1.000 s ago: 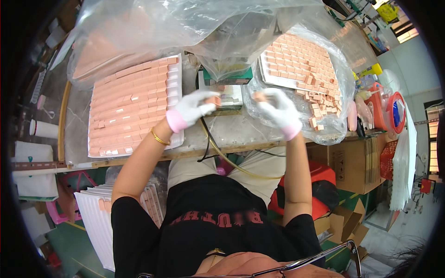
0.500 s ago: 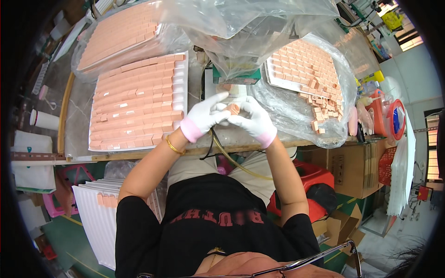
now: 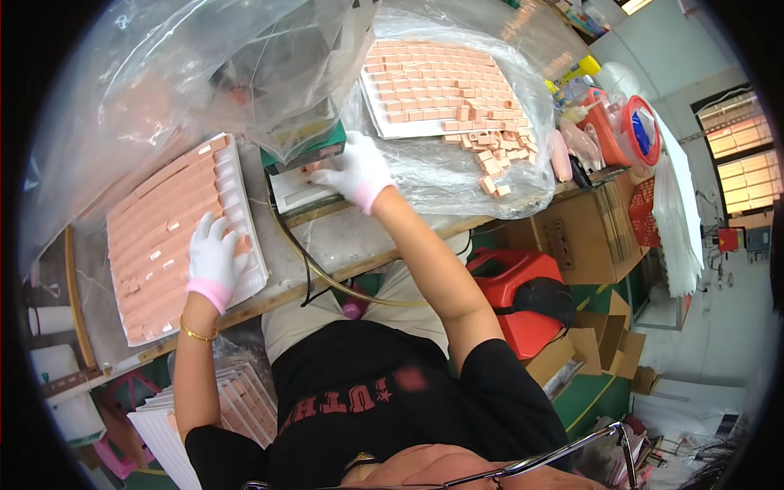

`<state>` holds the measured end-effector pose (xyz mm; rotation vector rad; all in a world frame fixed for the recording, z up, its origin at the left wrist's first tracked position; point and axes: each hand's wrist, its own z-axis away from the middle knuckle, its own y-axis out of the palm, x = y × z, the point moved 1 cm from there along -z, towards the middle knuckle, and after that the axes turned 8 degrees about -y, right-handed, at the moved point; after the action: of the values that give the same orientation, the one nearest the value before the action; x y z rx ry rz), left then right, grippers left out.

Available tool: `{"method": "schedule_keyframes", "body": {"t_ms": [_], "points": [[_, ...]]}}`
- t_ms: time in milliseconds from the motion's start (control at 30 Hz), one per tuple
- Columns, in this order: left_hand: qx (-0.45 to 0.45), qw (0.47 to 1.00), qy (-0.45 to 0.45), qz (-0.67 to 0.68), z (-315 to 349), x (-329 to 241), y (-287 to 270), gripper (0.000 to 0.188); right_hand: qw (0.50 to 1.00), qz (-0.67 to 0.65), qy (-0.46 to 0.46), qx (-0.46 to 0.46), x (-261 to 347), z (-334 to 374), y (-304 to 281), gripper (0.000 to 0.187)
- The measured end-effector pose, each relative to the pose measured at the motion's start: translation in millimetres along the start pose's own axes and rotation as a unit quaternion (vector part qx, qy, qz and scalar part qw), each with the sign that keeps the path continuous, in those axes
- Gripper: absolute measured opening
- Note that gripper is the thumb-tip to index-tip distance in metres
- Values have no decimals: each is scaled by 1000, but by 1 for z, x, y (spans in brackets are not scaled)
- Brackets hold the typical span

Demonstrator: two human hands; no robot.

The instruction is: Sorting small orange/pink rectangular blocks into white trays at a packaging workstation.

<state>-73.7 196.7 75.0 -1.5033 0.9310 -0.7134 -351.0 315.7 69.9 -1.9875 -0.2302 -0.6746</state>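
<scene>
My left hand (image 3: 216, 260), in a white glove with a pink cuff, is over the right-hand rows of a white ribbed tray (image 3: 255, 260). A small peach-coloured block (image 3: 242, 244) sits between its thumb and fingers. Rows of similar blocks (image 3: 155, 237) fill most of that tray. My right hand (image 3: 361, 173), gloved the same way, reaches beside a green machine (image 3: 306, 149) with thumb and fingers apart. Close to its thumb, another peach block (image 3: 311, 167) lies on the machine's pale base (image 3: 296, 196). Clear plastic sheeting partly covers the machine.
Right of the machine, a second tray of blocks (image 3: 433, 82) rests on plastic film, with loose blocks (image 3: 494, 159) heaped at its corner. A hose (image 3: 327, 282) hangs over the table's wooden edge (image 3: 392, 249). Below stand a red container (image 3: 510, 278) and stacked white trays (image 3: 237, 400).
My hands, earlier together around a peach block, have separated: the left to the tray, the right to the green machine. The whole view has shifted and tilted.
</scene>
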Motion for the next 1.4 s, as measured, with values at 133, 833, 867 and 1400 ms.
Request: {"method": "schedule_keyframes", "body": {"t_ms": [133,833,867,1400], "points": [[-21,999,-8,37,-5,0,0,36,973,179,98,-112,-82,29,-61,31],[-26,924,-18,382,-24,-38,-14,38,936,336,-29,-99,-152,47,-80,23],[5,884,-50,466,-25,-39,-9,38,954,261,1,-149,-140,47,-82,25],[121,811,-153,551,-41,-106,4,51,965,-38,-259,2,47,70,-25,42]]}}
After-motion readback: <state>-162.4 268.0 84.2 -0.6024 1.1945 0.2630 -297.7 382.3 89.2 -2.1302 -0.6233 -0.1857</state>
